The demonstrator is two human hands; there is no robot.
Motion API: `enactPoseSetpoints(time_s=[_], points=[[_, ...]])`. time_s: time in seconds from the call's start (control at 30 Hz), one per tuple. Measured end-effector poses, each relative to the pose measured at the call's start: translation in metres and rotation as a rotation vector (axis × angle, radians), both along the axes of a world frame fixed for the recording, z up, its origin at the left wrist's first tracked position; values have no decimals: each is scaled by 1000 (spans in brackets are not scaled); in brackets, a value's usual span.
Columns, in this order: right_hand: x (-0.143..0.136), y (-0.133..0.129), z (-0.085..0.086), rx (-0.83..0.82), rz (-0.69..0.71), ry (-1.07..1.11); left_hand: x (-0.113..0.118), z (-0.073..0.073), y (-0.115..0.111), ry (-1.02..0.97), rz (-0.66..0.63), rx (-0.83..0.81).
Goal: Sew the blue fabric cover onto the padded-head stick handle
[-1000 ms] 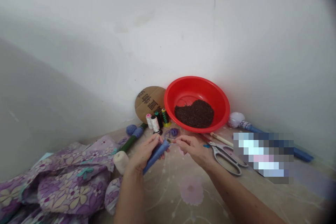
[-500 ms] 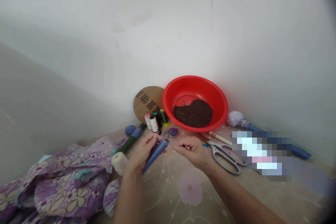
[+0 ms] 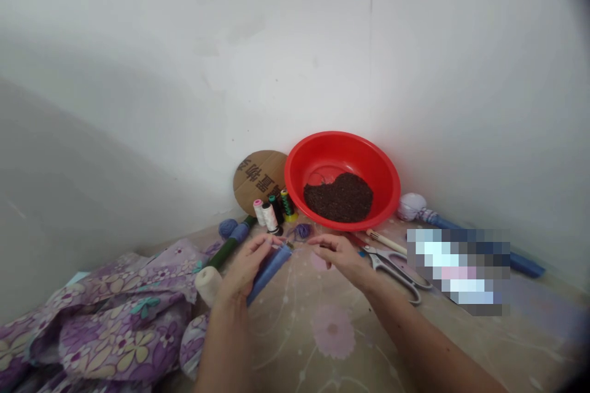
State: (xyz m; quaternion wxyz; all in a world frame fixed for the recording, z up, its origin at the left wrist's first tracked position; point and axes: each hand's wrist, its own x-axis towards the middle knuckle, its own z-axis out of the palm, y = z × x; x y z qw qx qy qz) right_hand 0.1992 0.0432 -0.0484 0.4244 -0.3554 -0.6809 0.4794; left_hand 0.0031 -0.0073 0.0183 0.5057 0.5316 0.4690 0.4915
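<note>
My left hand (image 3: 252, 261) is closed round a blue tube (image 3: 270, 271), whose upper end points up and to the right. My right hand (image 3: 335, 253) is just right of that end, its fingers bent together; whatever they hold is too small to make out. A small ball of purple yarn (image 3: 303, 231) lies behind the gap between my hands. Beyond stands a red basin (image 3: 391, 187) with dark brown grains (image 3: 343, 198) in it. Scissors (image 3: 391, 270) with pale handles lie beside my right hand, partly covered by my wrist.
Thread spools (image 3: 270, 218) stand before a cardboard disc (image 3: 253, 179). Left lie purple flowered cloth (image 3: 124, 325), a white spool (image 3: 208, 284), blue yarn (image 3: 227, 228) and a green stick (image 3: 227, 253). Right are a wooden stick (image 3: 387, 242) and a blue handle with a white ball (image 3: 412, 206).
My right hand has moved slightly left and its fingers have changed their bend, now nearer the tube's end. My left hand keeps hold of the blue tube, with its fingertips shifted a little.
</note>
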Motion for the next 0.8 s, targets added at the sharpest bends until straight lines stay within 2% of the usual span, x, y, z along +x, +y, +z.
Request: enactPoseSetpoints(time_s=[0.17,0.3,0.53,0.8], points=[[-24,-22,16,-51,145,152,4,5,-3,81,56,51],[-42,-26,15,-51,186,308,7,1,-1,62,33,104],[-48,-21,4,-22,130,405,5,0,0,47,-15,148],[-49,-22,3,-48,116,422,-2,3,-5,68,-86,153]])
